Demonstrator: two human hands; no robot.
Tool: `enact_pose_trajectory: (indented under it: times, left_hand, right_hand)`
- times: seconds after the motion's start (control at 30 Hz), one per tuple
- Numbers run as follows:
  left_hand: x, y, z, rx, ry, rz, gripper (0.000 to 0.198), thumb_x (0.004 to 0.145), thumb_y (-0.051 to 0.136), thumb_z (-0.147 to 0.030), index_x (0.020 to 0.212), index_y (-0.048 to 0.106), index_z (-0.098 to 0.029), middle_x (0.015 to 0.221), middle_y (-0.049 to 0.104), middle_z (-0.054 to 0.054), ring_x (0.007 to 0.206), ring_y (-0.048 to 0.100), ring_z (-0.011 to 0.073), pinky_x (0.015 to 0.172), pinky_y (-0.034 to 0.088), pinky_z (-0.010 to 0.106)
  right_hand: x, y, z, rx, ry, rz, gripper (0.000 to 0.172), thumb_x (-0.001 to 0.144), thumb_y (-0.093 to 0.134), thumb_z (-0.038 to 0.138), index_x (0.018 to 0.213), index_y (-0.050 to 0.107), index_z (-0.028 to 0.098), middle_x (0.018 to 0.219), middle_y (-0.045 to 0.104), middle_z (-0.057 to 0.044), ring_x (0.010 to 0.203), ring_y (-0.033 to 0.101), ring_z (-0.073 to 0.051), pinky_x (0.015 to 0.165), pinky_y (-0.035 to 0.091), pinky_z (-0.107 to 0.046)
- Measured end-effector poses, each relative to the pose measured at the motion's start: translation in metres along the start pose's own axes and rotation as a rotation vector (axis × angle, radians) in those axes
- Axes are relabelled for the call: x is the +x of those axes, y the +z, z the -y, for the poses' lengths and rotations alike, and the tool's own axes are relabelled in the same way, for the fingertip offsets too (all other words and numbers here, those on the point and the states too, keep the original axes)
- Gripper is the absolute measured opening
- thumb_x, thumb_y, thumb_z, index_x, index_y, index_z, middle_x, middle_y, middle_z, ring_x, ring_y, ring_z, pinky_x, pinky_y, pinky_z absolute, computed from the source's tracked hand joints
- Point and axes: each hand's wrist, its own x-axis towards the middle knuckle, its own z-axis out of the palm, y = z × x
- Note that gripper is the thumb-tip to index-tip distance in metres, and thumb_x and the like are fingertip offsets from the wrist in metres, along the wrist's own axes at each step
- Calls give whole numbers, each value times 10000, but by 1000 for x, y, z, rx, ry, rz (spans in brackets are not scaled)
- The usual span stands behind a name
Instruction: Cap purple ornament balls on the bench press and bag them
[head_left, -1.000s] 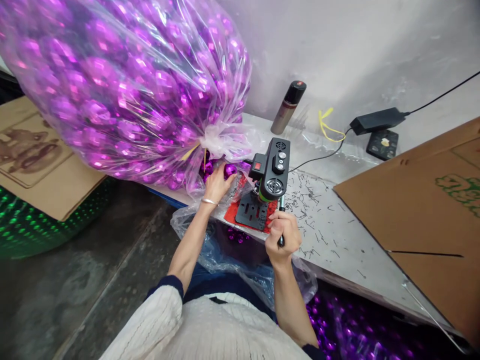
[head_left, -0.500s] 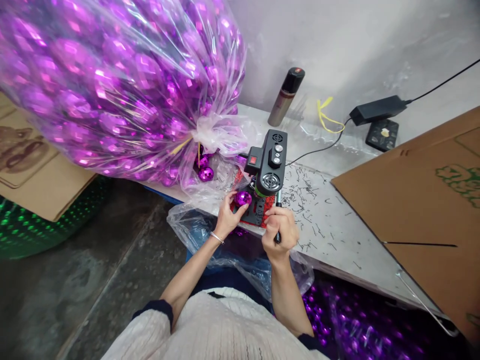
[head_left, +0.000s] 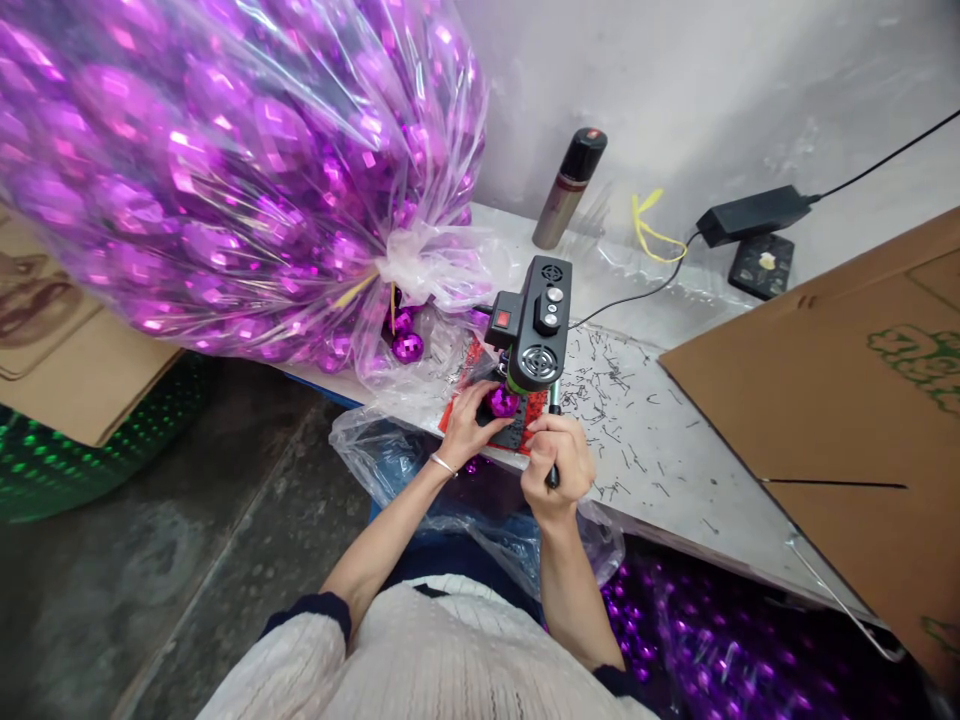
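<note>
Between the thumb and fingers of my left hand point(head_left: 469, 422) is a shiny purple faceted ball point(head_left: 502, 402). The ball sits at the lower end of a black bench drill press point(head_left: 544, 315), partly under its head. My right hand point(head_left: 560, 460) is wrapped around the black-handled lever point(head_left: 553, 476) on the right side of the machine. A red mat point(head_left: 455, 412) shows beneath the drill press base. Two loose purple balls, one the nearer ball point(head_left: 409, 347), lie by the plastic bag's knot.
A big clear bag of purple balls point(head_left: 247, 190) fills the left. Behind the machine stand a spray can point(head_left: 570, 188) and a power adapter point(head_left: 756, 215). Dark shavings point(head_left: 607, 400) litter the white tabletop point(head_left: 675, 470). A cardboard box point(head_left: 847, 400) leans at right.
My left hand has moved the purple ball right, in under the head of the drill press. My right hand stays on the lever.
</note>
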Motion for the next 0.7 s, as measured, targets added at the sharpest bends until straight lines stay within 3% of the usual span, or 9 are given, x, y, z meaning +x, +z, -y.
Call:
enact_pose_trajectory:
  times: [0.23, 0.43, 0.7]
  left_hand:
    - [-1, -5, 3, -47, 14, 41, 536, 856, 770, -446, 1309, 600, -214, 1278, 695, 122, 1234, 651, 264, 1079, 505, 445]
    - [-1, -5, 2, -72, -68, 63, 550, 830, 789, -466, 1294, 622, -222, 1284, 692, 125, 1252, 640, 278, 1105, 482, 470]
    - [-1, -5, 1, -75, -92, 69, 548, 825, 798, -444, 1301, 626, -232, 1291, 688, 126, 1260, 632, 281, 1096, 483, 468]
  right_hand:
    - [-8, 5, -3, 0, 13, -28, 207, 958, 458, 101, 802, 545, 206, 774, 629, -19, 715, 632, -125, 630, 500, -247]
    - [-32, 16, -17, 40, 16, -73, 193, 987, 443, 185, 830, 553, 210, 803, 625, -27, 702, 608, -136, 636, 510, -280]
    - [-40, 26, -23, 31, -7, -155, 249, 1014, 414, 228, 797, 535, 213, 785, 619, -18, 696, 600, -140, 729, 500, -347]
